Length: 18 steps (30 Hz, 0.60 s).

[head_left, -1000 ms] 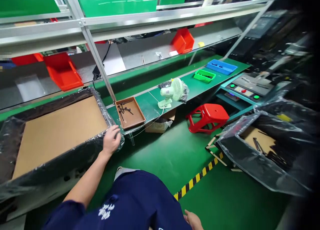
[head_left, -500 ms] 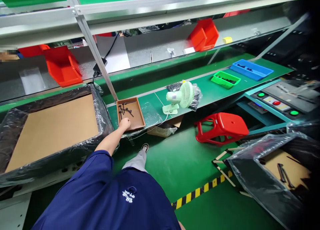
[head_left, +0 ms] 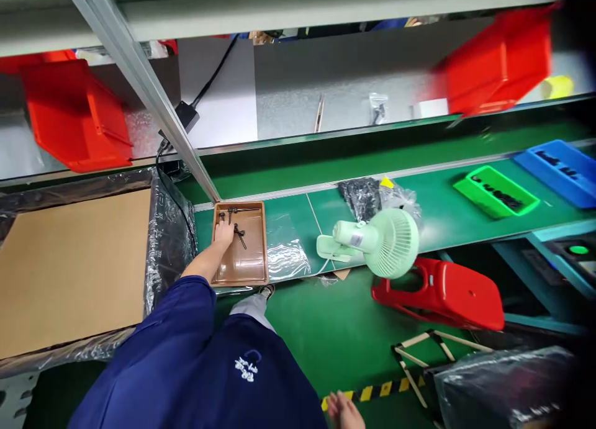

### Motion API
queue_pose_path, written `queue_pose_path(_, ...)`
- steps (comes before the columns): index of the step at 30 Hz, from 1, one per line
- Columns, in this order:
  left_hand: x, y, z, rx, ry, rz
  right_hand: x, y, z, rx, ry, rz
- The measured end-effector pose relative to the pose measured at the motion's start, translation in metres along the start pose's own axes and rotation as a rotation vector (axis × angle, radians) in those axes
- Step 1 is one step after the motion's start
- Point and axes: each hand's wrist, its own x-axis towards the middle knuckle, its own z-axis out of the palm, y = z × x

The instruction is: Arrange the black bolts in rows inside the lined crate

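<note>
My left hand [head_left: 224,233] reaches into a brown tray [head_left: 242,269] at the left end of the green bench. Its fingers are curled down among several black rod-like parts with thicker heads [head_left: 239,233]. The fingertips are hidden, so what they grip cannot be made out. Some of these parts lie loose around the fingers, towards the tray's far side. Low in the picture, my right hand [head_left: 344,410] hangs over the floor beside my body, somewhat blurred. Its fingers look apart and nothing shows in them.
Left of the tray stands a large plastic-lined box with a cardboard sheet [head_left: 79,261]. A pale green fan [head_left: 386,239] is clipped to the bench edge. Beyond it sit a green bin [head_left: 496,193] and a blue bin [head_left: 563,171]. A red stool [head_left: 456,292] stands below.
My left hand has moved from the tray's near edge inward onto the black parts. My right hand has come into view at the bottom. The view has shifted closer to the bench.
</note>
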Motion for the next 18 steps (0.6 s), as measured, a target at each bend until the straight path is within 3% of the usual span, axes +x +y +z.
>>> queue_pose_path(3, -0.007, 0.000, 0.005, -0.030, -0.034, -0.057, 0.030, -0.058, 0.007, 0.151, 0.062, 0.000)
queue_pose_path(7, -0.020, 0.014, 0.027, -0.109, -0.130, -0.222, 0.049, -0.113, 0.034, 0.116, -0.004, -0.046)
queue_pose_path(12, -0.014, 0.038, 0.047, -0.204, -0.207, -0.349, 0.040, -0.112, 0.057, -0.079, -0.093, 0.027)
queue_pose_path(15, -0.007, 0.038, 0.040, -0.262, -0.183, -0.357, 0.032, -0.102, 0.053, -0.200, -0.094, 0.044)
queue_pose_path(18, -0.005, 0.028, 0.026, -0.290, -0.074, -0.392, 0.029, -0.102, 0.039, -0.365, -0.143, 0.002)
